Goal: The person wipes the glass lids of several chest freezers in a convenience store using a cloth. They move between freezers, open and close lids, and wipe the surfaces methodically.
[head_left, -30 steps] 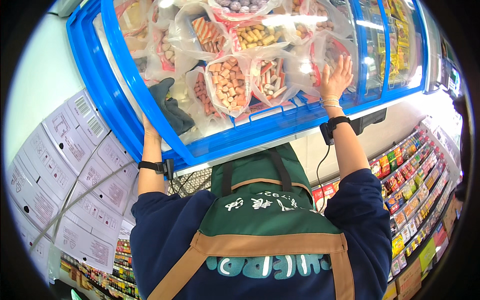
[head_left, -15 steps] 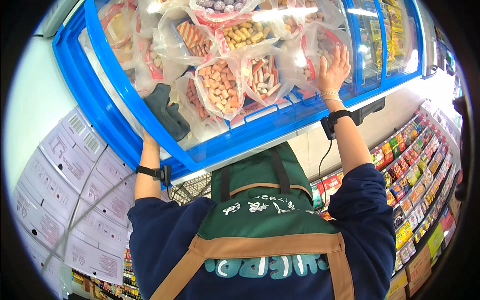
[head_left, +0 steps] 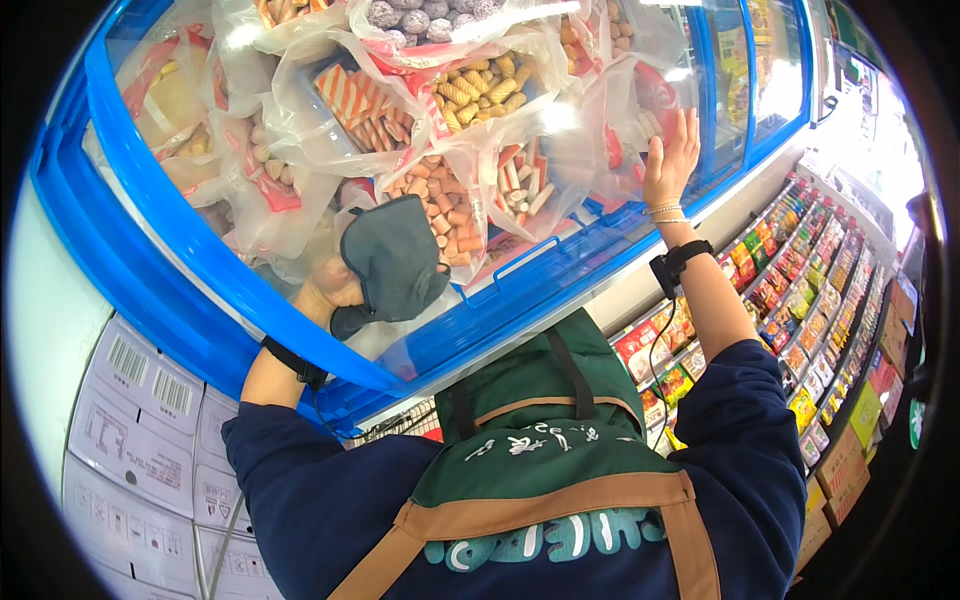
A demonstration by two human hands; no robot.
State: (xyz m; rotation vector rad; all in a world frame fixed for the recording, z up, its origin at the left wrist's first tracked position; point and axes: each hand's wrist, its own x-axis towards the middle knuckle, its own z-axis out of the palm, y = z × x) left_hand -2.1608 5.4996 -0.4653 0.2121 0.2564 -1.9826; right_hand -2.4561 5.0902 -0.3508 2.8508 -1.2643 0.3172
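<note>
A blue-framed chest freezer (head_left: 470, 338) fills the upper part of the head view, with a clear sliding lid over its goods. Through the lid I see my left hand (head_left: 325, 288), beneath the blue lid frame (head_left: 205, 255), closed on a dark grey cloth (head_left: 395, 258). The cloth is bunched above bags of cut sausage pieces (head_left: 445, 205); whether it touches the glass I cannot tell. My right hand (head_left: 670, 165) lies flat on the lid, fingers stretched, palm down, holding nothing.
Open plastic bags hold yellow twisted pieces (head_left: 480, 92), red-and-white sticks (head_left: 523, 185), striped pieces (head_left: 360, 105) and purplish balls (head_left: 430, 18). Shelves of colourful packets (head_left: 800, 310) stand at right. White cartons (head_left: 130, 430) are stacked at left. A green apron (head_left: 540, 445) hangs at my front.
My left hand has reached further under the lid, taking the grey cloth to the right over the sausage pieces. My right hand stays flat on the glass. The whole view has shifted.
</note>
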